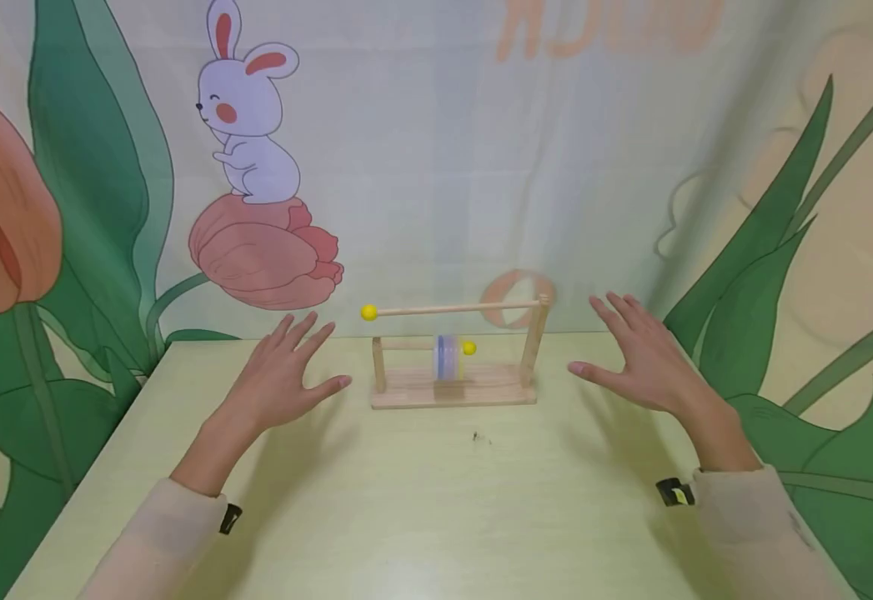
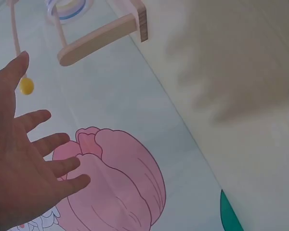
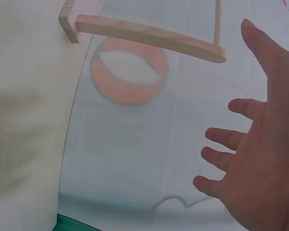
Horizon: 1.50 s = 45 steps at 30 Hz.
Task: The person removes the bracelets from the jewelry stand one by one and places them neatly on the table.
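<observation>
A wooden stand [image 1: 413, 400] with two upright posts sits at the back of the table. From its tall right post [image 1: 534, 346] a long rod [image 1: 451, 309] runs left to a yellow ball [image 1: 368, 312]. The short left post [image 1: 378, 367] bears a lower rod, tipped by another yellow ball [image 1: 469, 347]. Several pale rings [image 1: 445, 358] in blue, purple and white hang on this lower rod, close to its ball. My left hand [image 1: 278, 379] is spread to the left of the stand, touching nothing. On the other side, my right hand [image 1: 642, 358] is spread too, apart from the right post.
Behind the table [image 1: 406, 517] hangs a cloth [image 1: 406, 167] printed with a rabbit, tulips and leaves. Small dark specks [image 1: 477, 437] lie in front of the stand. Dark straps show at both sleeve cuffs [image 1: 199, 521].
</observation>
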{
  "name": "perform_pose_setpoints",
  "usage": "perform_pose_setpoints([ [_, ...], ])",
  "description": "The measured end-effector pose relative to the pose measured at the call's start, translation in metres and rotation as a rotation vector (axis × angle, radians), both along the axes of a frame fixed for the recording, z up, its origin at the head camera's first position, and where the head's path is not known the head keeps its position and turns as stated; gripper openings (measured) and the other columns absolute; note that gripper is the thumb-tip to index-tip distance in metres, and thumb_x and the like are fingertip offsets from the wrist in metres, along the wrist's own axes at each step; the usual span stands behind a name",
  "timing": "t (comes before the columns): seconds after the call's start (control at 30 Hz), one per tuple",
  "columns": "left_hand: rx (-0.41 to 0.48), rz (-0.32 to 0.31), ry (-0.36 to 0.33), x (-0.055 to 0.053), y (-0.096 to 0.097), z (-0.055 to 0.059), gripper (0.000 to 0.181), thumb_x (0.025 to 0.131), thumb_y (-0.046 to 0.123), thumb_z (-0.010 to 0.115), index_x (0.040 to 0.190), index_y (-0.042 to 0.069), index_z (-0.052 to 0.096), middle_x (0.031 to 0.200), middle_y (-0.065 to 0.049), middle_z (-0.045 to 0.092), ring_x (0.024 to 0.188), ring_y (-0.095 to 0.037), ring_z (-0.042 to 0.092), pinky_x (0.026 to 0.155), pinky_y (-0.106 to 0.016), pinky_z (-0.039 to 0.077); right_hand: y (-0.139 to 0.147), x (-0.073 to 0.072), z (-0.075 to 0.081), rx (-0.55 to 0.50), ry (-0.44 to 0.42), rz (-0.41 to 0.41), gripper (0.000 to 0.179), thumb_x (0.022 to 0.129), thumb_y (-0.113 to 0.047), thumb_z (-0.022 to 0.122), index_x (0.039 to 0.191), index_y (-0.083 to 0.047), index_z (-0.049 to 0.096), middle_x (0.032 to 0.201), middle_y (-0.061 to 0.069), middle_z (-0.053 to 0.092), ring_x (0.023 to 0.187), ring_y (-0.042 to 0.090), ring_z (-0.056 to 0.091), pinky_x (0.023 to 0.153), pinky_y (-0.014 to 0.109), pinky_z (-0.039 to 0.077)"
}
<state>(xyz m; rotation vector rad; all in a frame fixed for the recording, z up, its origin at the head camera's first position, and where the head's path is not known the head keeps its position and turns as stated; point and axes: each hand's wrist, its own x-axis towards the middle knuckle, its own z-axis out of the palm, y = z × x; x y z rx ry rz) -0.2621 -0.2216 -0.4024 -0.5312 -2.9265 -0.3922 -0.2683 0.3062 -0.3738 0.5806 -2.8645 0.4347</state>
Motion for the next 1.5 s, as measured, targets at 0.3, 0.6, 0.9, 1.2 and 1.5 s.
perform_pose_setpoints([
  [0.3,0.112,-0.07,-0.041,-0.014,0.001,0.012,0.092,0.098,0.06,0.068,0.166,0.009,0.032,0.17,-0.021,0.03,0.159,-0.048,0.015,0.122,-0.07,0.022,-0.017,0.006,0.002,-0.166,0.025,0.059,0.099,0.095,-0.055,0.075,0.17,-0.02,0.022,0.172,0.012,0.028,0.157,0.04,0.024,0.118,0.072,0.026],
  [0.6,0.252,-0.101,-0.145,-0.035,0.011,0.0,0.09,0.101,0.052,0.068,0.167,0.005,0.028,0.17,-0.02,0.031,0.158,-0.045,0.022,0.125,-0.065,0.023,-0.055,0.007,-0.021,-0.35,0.108,0.165,0.076,0.092,-0.04,0.084,0.153,-0.009,0.05,0.151,0.01,0.057,0.136,0.034,0.056,0.106,0.059,0.051],
  [0.9,0.386,-0.082,-0.23,-0.038,0.032,-0.035,0.081,0.105,0.048,0.066,0.166,0.008,0.032,0.167,-0.018,0.038,0.155,-0.043,0.032,0.123,-0.064,0.028,-0.096,0.0,-0.054,-0.332,-0.086,0.146,0.09,0.091,-0.064,0.076,0.16,-0.017,0.044,0.164,0.006,0.044,0.151,0.036,0.039,0.116,0.066,0.038],
  [1.2,0.567,-0.064,-0.145,-0.045,0.051,-0.051,0.058,0.106,0.033,0.068,0.154,0.006,0.05,0.152,-0.015,0.057,0.141,-0.039,0.053,0.112,-0.061,0.045,-0.127,-0.028,-0.068,-0.352,-0.035,0.182,0.091,0.093,-0.049,0.082,0.164,-0.014,0.038,0.168,0.01,0.037,0.154,0.037,0.033,0.117,0.067,0.037],
  [1.5,0.71,-0.034,-0.09,-0.051,0.065,-0.057,0.036,0.107,0.023,0.067,0.138,0.005,0.063,0.135,-0.013,0.067,0.124,-0.036,0.067,0.104,-0.052,0.055,-0.145,-0.042,-0.069,-0.34,-0.057,0.19,0.089,0.093,-0.039,0.084,0.164,-0.012,0.038,0.167,0.013,0.037,0.153,0.039,0.035,0.118,0.062,0.038],
])
